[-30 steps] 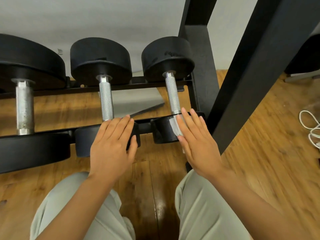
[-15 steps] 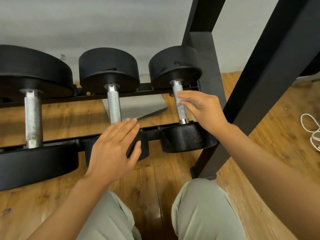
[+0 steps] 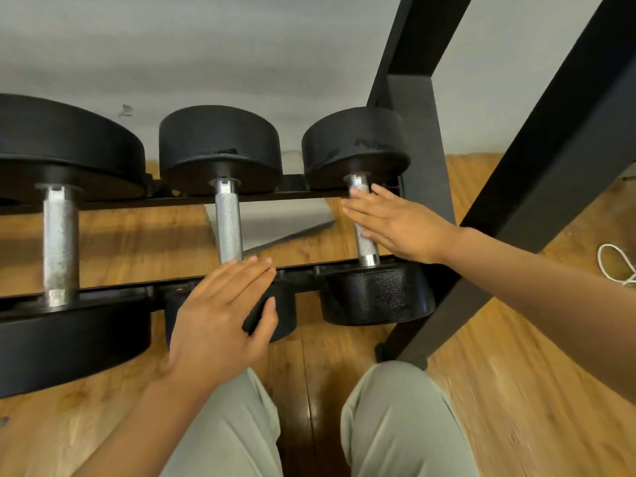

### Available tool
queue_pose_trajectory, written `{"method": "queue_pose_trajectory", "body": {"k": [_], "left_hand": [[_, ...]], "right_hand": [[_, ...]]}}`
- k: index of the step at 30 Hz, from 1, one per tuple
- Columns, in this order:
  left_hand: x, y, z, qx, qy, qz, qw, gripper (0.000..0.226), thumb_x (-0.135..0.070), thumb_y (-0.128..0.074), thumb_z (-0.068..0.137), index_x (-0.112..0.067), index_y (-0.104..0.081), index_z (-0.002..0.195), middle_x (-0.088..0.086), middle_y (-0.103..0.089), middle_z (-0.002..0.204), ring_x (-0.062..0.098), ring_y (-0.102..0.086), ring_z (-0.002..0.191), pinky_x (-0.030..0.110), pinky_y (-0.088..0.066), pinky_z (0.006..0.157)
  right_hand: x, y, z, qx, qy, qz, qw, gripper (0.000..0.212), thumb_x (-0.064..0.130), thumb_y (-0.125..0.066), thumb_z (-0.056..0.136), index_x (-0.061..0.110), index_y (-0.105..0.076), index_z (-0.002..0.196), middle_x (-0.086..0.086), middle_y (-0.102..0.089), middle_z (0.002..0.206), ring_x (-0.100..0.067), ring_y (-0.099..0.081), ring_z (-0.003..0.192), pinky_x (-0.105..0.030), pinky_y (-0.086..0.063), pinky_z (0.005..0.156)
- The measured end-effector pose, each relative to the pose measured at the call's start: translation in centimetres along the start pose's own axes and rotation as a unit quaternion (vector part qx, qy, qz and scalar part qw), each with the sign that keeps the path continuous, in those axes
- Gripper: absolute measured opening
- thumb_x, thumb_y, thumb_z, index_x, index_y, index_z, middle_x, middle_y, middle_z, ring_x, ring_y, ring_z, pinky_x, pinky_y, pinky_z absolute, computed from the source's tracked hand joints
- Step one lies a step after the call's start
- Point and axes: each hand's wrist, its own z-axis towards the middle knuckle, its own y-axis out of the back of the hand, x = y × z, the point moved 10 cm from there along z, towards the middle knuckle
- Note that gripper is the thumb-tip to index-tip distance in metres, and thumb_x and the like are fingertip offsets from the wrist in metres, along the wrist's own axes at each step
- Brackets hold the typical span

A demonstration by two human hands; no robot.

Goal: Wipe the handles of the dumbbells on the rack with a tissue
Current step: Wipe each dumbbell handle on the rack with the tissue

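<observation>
Three black dumbbells lie across the low rack's rails [image 3: 303, 271], their steel handles pointing away from me. My right hand [image 3: 399, 225] lies flat across the right dumbbell's knurled handle [image 3: 367, 249], fingers straight and pointing left, covering its middle. No tissue shows; whether it is under the hand I cannot tell. My left hand [image 3: 220, 315] rests with straight fingers on the near head of the middle dumbbell, just below its handle [image 3: 228, 225]. The large left dumbbell's spotted handle [image 3: 60, 242] is untouched.
A black slanted rack post [image 3: 550, 149] crosses close to my right forearm, with an upright post [image 3: 418, 132] behind the right dumbbell. A grey slab [image 3: 278, 218] lies on the wooden floor under the rack. A white cable [image 3: 616, 266] lies at the right. My knees fill the bottom.
My right hand moved from the right dumbbell's near head up onto its handle, then flattened from a curled grip and slid farther along it. The tissue dropped out of sight. My left hand stayed put.
</observation>
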Motion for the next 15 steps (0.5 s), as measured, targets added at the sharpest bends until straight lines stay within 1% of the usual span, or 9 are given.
{"method": "queue_pose_trajectory", "body": {"k": [2,3,5,7,9,11,12,13,15], "left_hand": [[0.1,-0.1,0.1,0.000,0.000,-0.004,1.000,0.037,-0.027,-0.055,0.093,-0.008,-0.073,0.119,0.002,-0.067,0.128,0.016,-0.062,0.120,0.030,-0.037,0.115],[0.1,-0.1,0.1,0.001,0.000,-0.005,1.000,0.037,-0.027,-0.055,0.093,-0.008,-0.073,0.119,0.002,-0.067,0.127,0.016,-0.062,0.120,0.032,-0.039,0.114],[0.1,0.0,0.1,0.000,0.000,-0.006,1.000,0.036,-0.026,-0.056,0.092,-0.008,-0.073,0.118,0.002,-0.068,0.126,0.017,-0.063,0.119,0.033,-0.041,0.112],[0.0,0.2,0.1,-0.004,0.002,-0.004,1.000,0.036,-0.026,-0.055,0.092,-0.008,-0.074,0.117,0.003,-0.069,0.124,0.017,-0.064,0.117,0.034,-0.042,0.110],[-0.1,0.4,0.2,-0.007,0.007,-0.001,1.000,0.036,-0.027,-0.055,0.092,-0.009,-0.074,0.116,0.003,-0.070,0.122,0.017,-0.064,0.116,0.034,-0.043,0.110],[-0.1,0.5,0.1,-0.006,0.011,0.001,1.000,0.036,-0.027,-0.054,0.092,-0.009,-0.075,0.115,0.003,-0.071,0.120,0.017,-0.064,0.116,0.034,-0.042,0.110],[-0.2,0.5,0.1,-0.005,0.013,0.001,1.000,0.037,-0.028,-0.054,0.092,-0.009,-0.075,0.115,0.003,-0.071,0.120,0.017,-0.064,0.116,0.033,-0.041,0.111],[-0.2,0.5,0.2,-0.003,0.014,0.000,1.000,0.037,-0.028,-0.054,0.092,-0.009,-0.075,0.115,0.003,-0.071,0.120,0.017,-0.064,0.116,0.032,-0.040,0.112],[-0.1,0.5,0.2,0.004,0.014,-0.001,1.000,0.037,-0.028,-0.053,0.092,-0.010,-0.075,0.116,0.003,-0.071,0.120,0.017,-0.064,0.116,0.030,-0.038,0.113]], "right_hand": [[0.7,-0.4,-0.7,0.044,0.070,-0.044,0.996,0.047,0.028,-0.032,0.103,0.011,-0.044,0.145,-0.003,-0.042,0.151,-0.020,-0.026,0.145,-0.038,0.005,0.120],[1.3,-0.5,-0.9,0.069,0.117,-0.061,0.989,0.044,0.025,-0.040,0.102,0.015,-0.045,0.145,0.001,-0.041,0.152,-0.017,-0.025,0.145,-0.040,0.009,0.120],[2.7,-0.9,-1.1,0.123,0.212,-0.100,0.964,0.050,0.018,-0.056,0.096,0.019,-0.046,0.145,0.004,-0.040,0.152,-0.015,-0.026,0.144,-0.044,0.013,0.118],[3.1,-1.4,-1.2,0.179,0.249,-0.107,0.946,0.051,0.016,-0.052,0.096,0.018,-0.043,0.146,0.002,-0.039,0.153,-0.015,-0.025,0.145,-0.042,0.013,0.118],[2.3,-1.1,0.1,0.169,0.219,-0.116,0.954,0.048,0.016,-0.046,0.097,0.014,-0.044,0.145,-0.003,-0.042,0.151,-0.018,-0.029,0.144,-0.037,0.008,0.118],[0.1,0.1,2.1,0.114,0.137,-0.124,0.976,0.042,0.017,-0.048,0.100,0.008,-0.049,0.140,-0.008,-0.049,0.145,-0.023,-0.038,0.140,-0.034,-0.004,0.118],[-0.9,0.8,2.7,0.086,0.090,-0.125,0.984,0.040,0.020,-0.044,0.102,0.006,-0.050,0.139,-0.010,-0.050,0.144,-0.025,-0.040,0.139,-0.033,-0.008,0.118],[-1.5,1.0,2.9,0.080,0.057,-0.117,0.988,0.043,0.023,-0.036,0.103,0.004,-0.050,0.138,-0.011,-0.051,0.143,-0.026,-0.041,0.138,-0.032,-0.010,0.118],[-0.7,0.2,2.2,0.101,0.055,-0.107,0.988,0.049,0.027,-0.027,0.103,0.002,-0.049,0.139,-0.012,-0.049,0.145,-0.026,-0.037,0.140,-0.032,-0.010,0.119]]}}
